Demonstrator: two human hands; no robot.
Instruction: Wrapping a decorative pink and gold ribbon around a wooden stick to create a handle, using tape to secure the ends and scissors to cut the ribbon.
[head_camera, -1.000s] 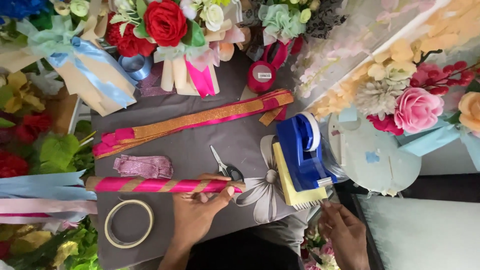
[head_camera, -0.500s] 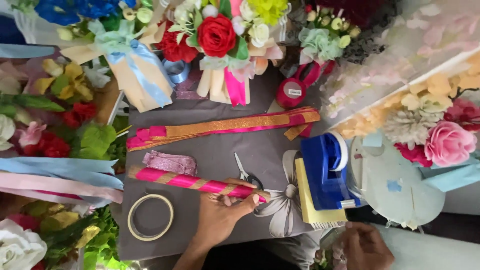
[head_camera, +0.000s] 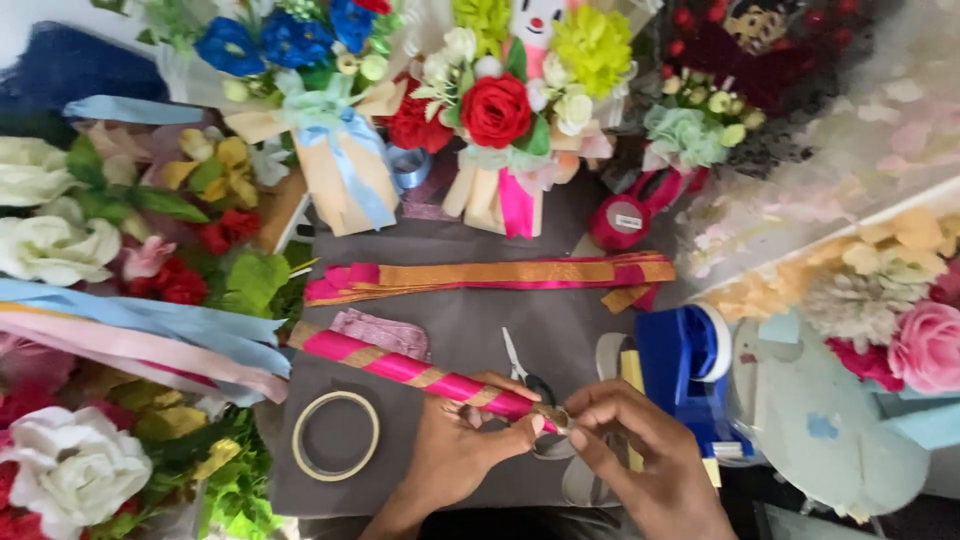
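bright, even daylight | soft shadows | edges blurred, right washed out

White label: a small pale rectangular sticker (head_camera: 628, 221) on the front of a red, rounded tool lying at the far edge of the grey work mat, just below the flower bouquets; its markings are too small to make out.
Tan paper wrap: a kraft-coloured wrapper (head_camera: 335, 175) around the blue-flowered bouquet at the mat's far left, tied with a light blue ribbon bow.
Cream and pink wrap: folded paper (head_camera: 500, 200) around the red rose bouquet, far centre.
Signs and screens: none in view.
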